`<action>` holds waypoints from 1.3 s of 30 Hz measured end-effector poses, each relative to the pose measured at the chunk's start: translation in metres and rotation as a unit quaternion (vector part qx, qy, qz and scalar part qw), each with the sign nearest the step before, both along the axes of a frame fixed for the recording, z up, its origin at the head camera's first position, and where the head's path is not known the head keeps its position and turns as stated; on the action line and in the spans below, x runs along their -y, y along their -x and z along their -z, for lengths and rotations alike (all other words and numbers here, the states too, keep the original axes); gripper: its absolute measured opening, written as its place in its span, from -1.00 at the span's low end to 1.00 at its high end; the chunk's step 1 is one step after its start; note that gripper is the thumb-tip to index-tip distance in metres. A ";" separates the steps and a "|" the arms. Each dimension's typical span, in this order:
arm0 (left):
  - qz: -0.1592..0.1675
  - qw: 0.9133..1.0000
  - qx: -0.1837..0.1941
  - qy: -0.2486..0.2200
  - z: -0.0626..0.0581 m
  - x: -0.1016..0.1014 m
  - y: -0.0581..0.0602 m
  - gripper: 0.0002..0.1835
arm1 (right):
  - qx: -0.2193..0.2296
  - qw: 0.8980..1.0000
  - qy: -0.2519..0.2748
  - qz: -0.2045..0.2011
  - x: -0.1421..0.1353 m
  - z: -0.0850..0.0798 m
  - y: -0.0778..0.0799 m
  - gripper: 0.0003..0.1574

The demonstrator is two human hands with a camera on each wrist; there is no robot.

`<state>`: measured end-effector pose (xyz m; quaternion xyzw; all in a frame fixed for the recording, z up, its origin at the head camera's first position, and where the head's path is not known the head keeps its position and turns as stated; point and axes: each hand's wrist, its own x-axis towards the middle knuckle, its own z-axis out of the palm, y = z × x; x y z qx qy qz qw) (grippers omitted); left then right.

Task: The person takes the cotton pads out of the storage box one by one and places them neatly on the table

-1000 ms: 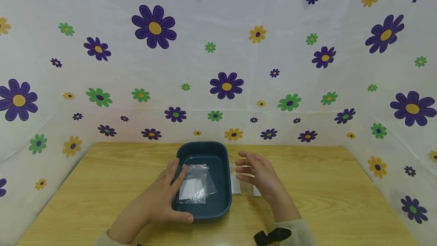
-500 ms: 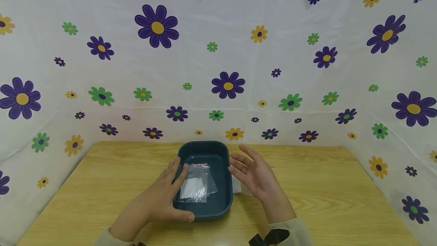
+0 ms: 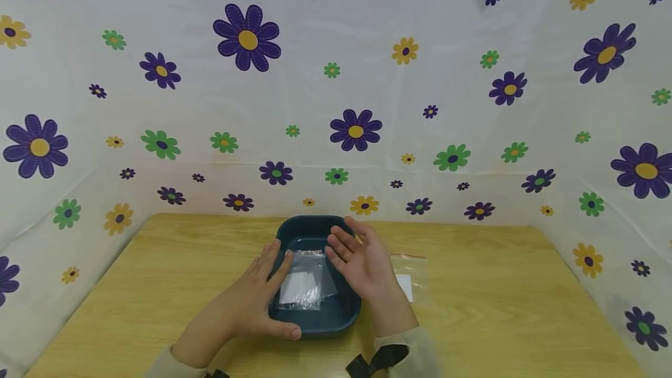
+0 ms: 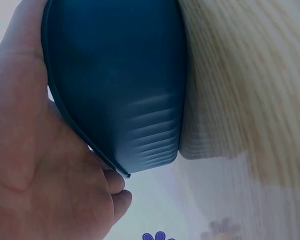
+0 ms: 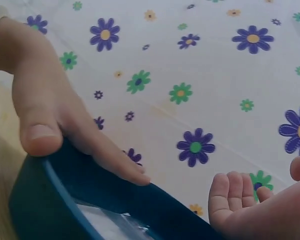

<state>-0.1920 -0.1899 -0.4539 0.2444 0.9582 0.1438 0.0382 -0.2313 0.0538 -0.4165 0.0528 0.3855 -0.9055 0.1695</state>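
Bags (image 3: 299,293) are piled in the bin (image 3: 333,321), with 1 loose bag (image 3: 405,287) on the table (image 3: 499,296). Bin's touched by the left hand (image 3: 247,302), fingers spread; nothing's visibly held by the right hand (image 3: 370,267), fingers relaxed. Gathering seems underway; next, that stray probably needs pinching.

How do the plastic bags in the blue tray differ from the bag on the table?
The tray bags lie inside the tray; the table bag lies on the table, right of the tray. The tray bags are mostly visible; the right hand partly hides the table bag. Both are clear plastic, with something white inside.
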 end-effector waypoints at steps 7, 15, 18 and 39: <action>0.003 1.000 0.018 -0.003 0.002 -0.002 -0.004 0.43 | 0.002 0.999 -0.051 -0.016 0.016 0.014 -0.011 -0.42; 0.004 1.000 0.007 -0.004 0.003 -0.002 -0.003 0.43 | 0.009 0.996 -0.085 -0.005 0.022 0.021 -0.012 -0.34; 0.004 1.000 0.003 -0.004 0.003 -0.001 -0.001 0.43 | 0.011 0.996 -0.093 0.001 0.022 0.021 -0.012 -0.28; 0.002 1.000 0.006 -0.011 0.003 0.003 0.001 0.41 | -0.004 0.989 -0.146 -0.011 0.033 0.026 -0.016 -0.20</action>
